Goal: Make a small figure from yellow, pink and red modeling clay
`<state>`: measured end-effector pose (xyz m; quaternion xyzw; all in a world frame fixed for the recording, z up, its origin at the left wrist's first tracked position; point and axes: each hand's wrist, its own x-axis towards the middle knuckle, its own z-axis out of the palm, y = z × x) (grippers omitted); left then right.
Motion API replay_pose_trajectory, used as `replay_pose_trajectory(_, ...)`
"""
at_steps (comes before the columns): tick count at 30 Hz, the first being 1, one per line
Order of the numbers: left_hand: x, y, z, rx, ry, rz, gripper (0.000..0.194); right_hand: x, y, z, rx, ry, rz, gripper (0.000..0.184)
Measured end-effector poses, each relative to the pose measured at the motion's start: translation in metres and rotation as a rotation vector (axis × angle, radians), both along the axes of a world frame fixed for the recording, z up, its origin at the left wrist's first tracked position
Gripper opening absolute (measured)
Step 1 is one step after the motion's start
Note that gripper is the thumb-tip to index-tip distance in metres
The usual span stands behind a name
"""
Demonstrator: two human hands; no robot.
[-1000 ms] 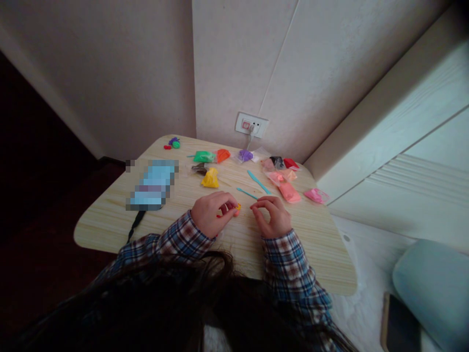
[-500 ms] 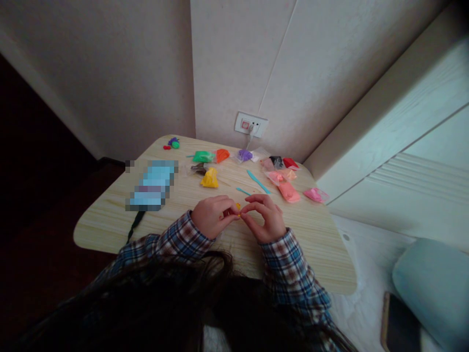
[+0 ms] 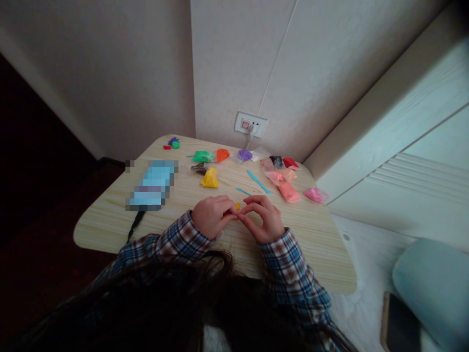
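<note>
White socket plate (image 3: 248,118) on wall (image 3: 227,73), plug (image 3: 251,129) inserted; dark flat device (image 3: 400,322) near rounded pale-green object (image 3: 436,283), lower right.

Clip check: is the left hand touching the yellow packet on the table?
Apart. The head view shows it: a strip of bare tabletop separates the knuckles of the left hand from the lower edge of the yellow packet.

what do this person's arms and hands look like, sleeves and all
The left arm's blue, brown and white plaid fabric sleeve and the right arm's matching sleeve both reach the wrist. The left hand and right hand wear no gloves, and no rings can be made out.
</note>
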<state>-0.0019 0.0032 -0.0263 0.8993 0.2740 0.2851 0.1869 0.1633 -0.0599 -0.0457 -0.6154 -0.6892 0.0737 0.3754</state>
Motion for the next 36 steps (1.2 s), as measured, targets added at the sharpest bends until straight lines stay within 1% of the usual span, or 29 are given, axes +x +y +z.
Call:
replay_pose_trajectory(6,0.000,0.001,0.000,0.072,-0.011,-0.023,0.010,0.012,0.006,-0.006,-0.015,-0.030,0.126,0.017)
replay_pose_trajectory(12,0.001,0.000,-0.002,0.122,-0.029,-0.049,0.011,0.012,0.006,-0.006,-0.006,0.000,0.127,0.018)
replay_pose_trajectory(18,0.001,-0.001,-0.001,0.100,-0.027,-0.036,0.010,0.013,0.007,-0.006,0.016,0.003,0.147,0.018)
replay_pose_trajectory(25,0.002,-0.003,0.001,0.033,-0.023,-0.032,0.009,0.014,0.007,-0.003,0.000,-0.008,0.145,0.018)
replay_pose_trajectory(31,0.002,-0.004,0.003,-0.013,-0.013,-0.036,0.008,0.013,0.007,-0.004,0.046,-0.003,0.162,0.017)
replay_pose_trajectory(36,0.002,-0.003,0.003,-0.007,0.011,-0.038,0.008,0.015,0.009,-0.005,0.075,-0.005,0.184,0.014)
